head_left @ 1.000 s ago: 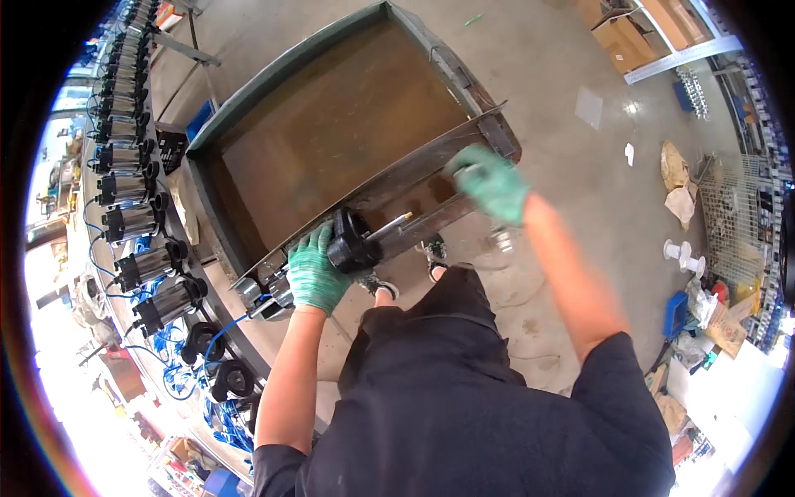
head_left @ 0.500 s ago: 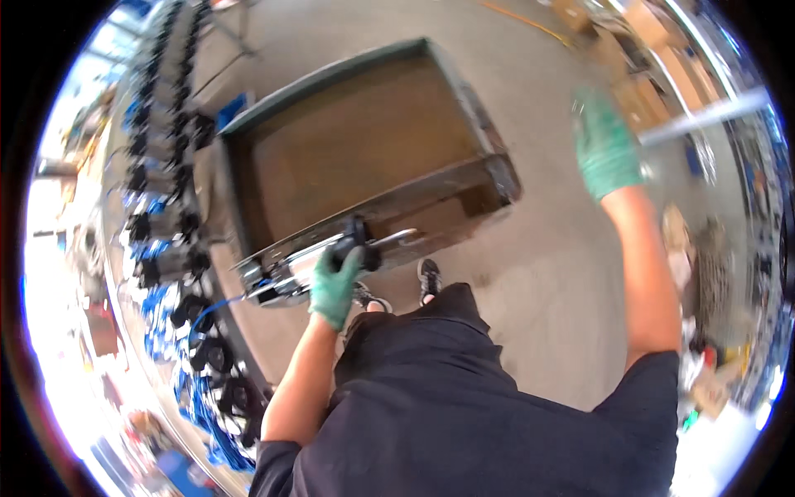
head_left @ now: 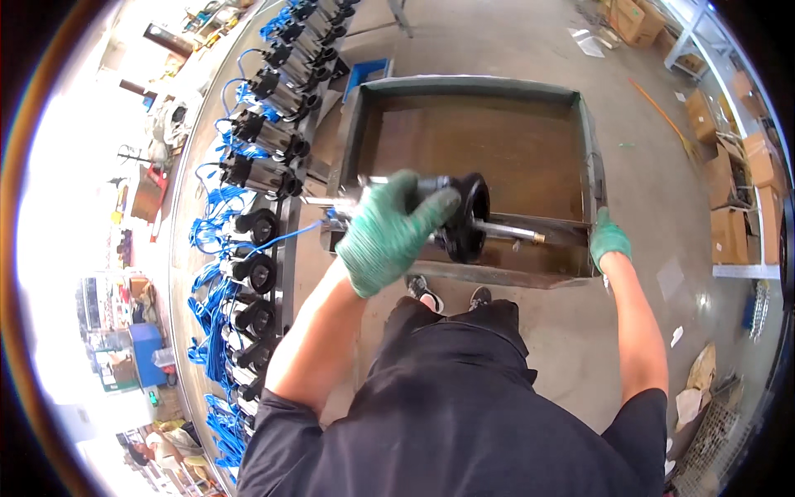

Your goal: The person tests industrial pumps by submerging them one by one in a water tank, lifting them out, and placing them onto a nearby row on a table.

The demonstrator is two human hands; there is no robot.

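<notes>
Head view: my left hand [head_left: 387, 236], in ribbed green knit, was clamped on a black-and-steel pump [head_left: 472, 217] with a metal rod [head_left: 507, 231], over the rectangular metal tank [head_left: 472, 82]. My right hand [head_left: 611, 240] was at its right side; whether it gripped, I couldn't tell. Farther left, shiny cylinders [head_left: 267, 176] lined up beside blue cables [head_left: 207, 321].

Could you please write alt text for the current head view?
A green-gloved left hand holds a black-and-metal unit over a metal tank; the gloved right hand is at the tank's right edge. Similar units and blue cables lie at left.
</notes>
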